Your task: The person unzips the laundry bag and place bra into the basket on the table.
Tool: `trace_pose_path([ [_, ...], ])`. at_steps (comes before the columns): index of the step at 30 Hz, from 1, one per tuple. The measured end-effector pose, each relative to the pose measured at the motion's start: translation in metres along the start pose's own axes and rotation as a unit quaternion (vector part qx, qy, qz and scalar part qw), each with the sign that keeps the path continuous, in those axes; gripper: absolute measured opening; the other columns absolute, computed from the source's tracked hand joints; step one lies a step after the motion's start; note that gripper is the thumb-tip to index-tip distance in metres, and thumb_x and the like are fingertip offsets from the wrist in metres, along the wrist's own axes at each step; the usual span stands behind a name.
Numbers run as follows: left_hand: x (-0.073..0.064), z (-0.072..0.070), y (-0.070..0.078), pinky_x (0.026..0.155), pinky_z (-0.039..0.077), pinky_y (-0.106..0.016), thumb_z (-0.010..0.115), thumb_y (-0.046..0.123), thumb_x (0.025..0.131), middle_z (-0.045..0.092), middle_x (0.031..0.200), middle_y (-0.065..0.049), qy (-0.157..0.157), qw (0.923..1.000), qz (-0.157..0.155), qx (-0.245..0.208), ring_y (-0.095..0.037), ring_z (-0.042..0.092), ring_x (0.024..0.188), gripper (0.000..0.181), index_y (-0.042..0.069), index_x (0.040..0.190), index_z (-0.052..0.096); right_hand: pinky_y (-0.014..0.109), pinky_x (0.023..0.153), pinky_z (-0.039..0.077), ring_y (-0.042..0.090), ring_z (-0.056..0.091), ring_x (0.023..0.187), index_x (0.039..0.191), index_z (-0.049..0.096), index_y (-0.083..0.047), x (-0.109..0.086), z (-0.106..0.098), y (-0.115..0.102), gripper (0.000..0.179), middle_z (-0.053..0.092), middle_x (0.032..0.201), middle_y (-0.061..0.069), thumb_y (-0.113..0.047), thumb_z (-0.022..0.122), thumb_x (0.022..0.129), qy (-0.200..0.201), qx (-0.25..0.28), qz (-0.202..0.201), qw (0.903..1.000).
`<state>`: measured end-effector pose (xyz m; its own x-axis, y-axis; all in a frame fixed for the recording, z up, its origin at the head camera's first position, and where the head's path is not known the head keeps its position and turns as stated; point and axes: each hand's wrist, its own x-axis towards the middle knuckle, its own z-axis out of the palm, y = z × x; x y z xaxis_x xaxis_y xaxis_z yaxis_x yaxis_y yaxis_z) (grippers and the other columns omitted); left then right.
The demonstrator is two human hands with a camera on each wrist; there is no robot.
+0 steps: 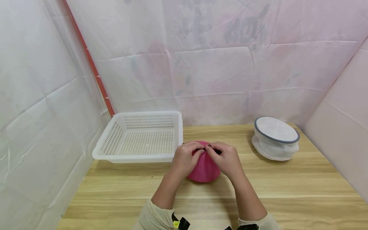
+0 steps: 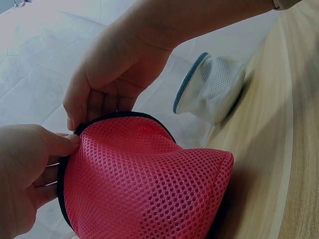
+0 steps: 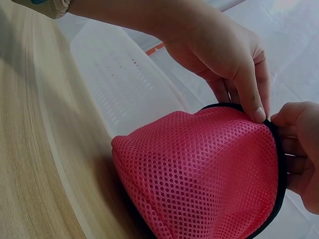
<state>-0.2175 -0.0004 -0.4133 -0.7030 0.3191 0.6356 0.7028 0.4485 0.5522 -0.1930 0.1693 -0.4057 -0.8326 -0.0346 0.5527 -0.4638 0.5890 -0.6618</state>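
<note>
In the head view, the pink mesh bag [image 1: 205, 171] is held at the middle, above the worktop [image 1: 201, 204], between the white basket [image 1: 138, 157] and the white mesh bag [image 1: 276, 150]. Its black-edged rim is pinched by the left hand [image 1: 185, 157] and the right hand [image 1: 227, 157], the two sets of fingertips being set close side by side, so neither hand can be called nearer. From the fingers the body is hung downward and toward the wearer; a small dark loop [image 1: 209, 145] is seen by the right fingertips. In the left wrist view, the black rim is shown pressed between thumb and fingers of each hand, with the mesh spread away from the pinch toward the worktop. In the right wrist view, the same closed, two-sided pinch is shown; whether the base is carried by the worktop cannot be told.
</note>
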Motion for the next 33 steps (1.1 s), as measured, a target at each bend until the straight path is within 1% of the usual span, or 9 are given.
trace_pose_path([
  [4,0.0,0.0,0.0,0.087,0.057,-0.024,0.075,0.01,0.087,0.075,0.096,-0.002,-0.005,1.0,-0.007,-0.004,-0.013,0.071,0.096,0.009,0.007,0.095,0.077,0.016,0.054,0.049,0.005,0.058,0.063,0.08,0.077,-0.012,0.0,0.0,0.001,0.008,0.072,0.077,-0.002,-0.007,0.073,0.086,0.017,-0.01,-0.019,0.9996],
  [9,0.0,-0.001,-0.001,0.086,0.057,-0.025,0.075,0.012,0.087,0.075,0.096,-0.002,-0.014,0.9996,-0.022,-0.011,-0.013,0.071,0.096,0.009,0.008,0.095,0.077,0.015,0.053,0.048,0.005,0.057,0.062,0.08,0.077,-0.011,-0.001,-0.001,0.003,0.008,0.073,0.076,-0.002,-0.007,0.073,0.086,0.026,-0.025,-0.025,0.999],
  [15,-0.001,-0.002,-0.003,0.084,0.057,-0.024,0.075,0.013,0.087,0.075,0.096,-0.001,-0.011,0.9991,-0.034,-0.022,-0.013,0.07,0.095,0.009,0.009,0.094,0.077,0.017,0.051,0.048,0.006,0.056,0.06,0.08,0.077,-0.009,-0.001,-0.004,0.003,0.008,0.073,0.075,0.0,-0.008,0.072,0.086,0.041,-0.046,-0.011,0.9981],
  [20,0.0,-0.002,-0.003,0.082,0.058,-0.024,0.076,0.013,0.086,0.075,0.094,-0.001,-0.001,0.9994,-0.029,-0.021,-0.013,0.071,0.093,0.007,0.009,0.092,0.077,0.017,0.051,0.049,0.005,0.054,0.059,0.08,0.077,-0.008,0.0,-0.007,0.004,0.008,0.072,0.074,0.0,-0.008,0.072,0.086,0.044,-0.05,-0.004,0.9978],
  [24,0.0,-0.002,-0.003,0.082,0.058,-0.026,0.076,0.013,0.086,0.075,0.094,-0.002,0.002,0.9994,-0.03,-0.014,-0.014,0.071,0.093,0.007,0.009,0.092,0.077,0.017,0.049,0.047,0.005,0.054,0.062,0.079,0.077,-0.009,0.001,-0.009,0.005,0.008,0.07,0.072,-0.001,-0.009,0.072,0.086,0.052,-0.06,-0.007,0.9968],
  [28,0.001,-0.002,-0.004,0.083,0.058,-0.027,0.076,0.014,0.086,0.075,0.094,-0.001,0.004,0.999,-0.043,-0.009,-0.013,0.071,0.094,0.008,0.01,0.093,0.077,0.015,0.046,0.042,0.007,0.054,0.066,0.078,0.077,-0.009,0.001,-0.012,0.006,0.008,0.069,0.07,-0.002,-0.008,0.073,0.085,0.073,-0.069,-0.005,0.9949],
  [30,0.001,-0.002,-0.004,0.083,0.058,-0.027,0.076,0.014,0.086,0.075,0.095,-0.001,0.005,0.9987,-0.05,-0.008,-0.013,0.071,0.094,0.008,0.01,0.093,0.077,0.014,0.046,0.041,0.008,0.055,0.066,0.079,0.077,-0.008,0.002,-0.013,0.007,0.007,0.069,0.07,-0.001,-0.007,0.073,0.085,0.077,-0.067,-0.006,0.9947],
  [33,0.001,-0.002,-0.004,0.083,0.058,-0.028,0.076,0.013,0.086,0.075,0.095,-0.002,0.008,0.9984,-0.056,-0.007,-0.014,0.071,0.095,0.008,0.01,0.093,0.077,0.013,0.047,0.043,0.007,0.057,0.067,0.078,0.077,-0.008,0.002,-0.014,0.007,0.007,0.07,0.072,-0.001,-0.007,0.073,0.085,0.077,-0.068,-0.018,0.9946],
])
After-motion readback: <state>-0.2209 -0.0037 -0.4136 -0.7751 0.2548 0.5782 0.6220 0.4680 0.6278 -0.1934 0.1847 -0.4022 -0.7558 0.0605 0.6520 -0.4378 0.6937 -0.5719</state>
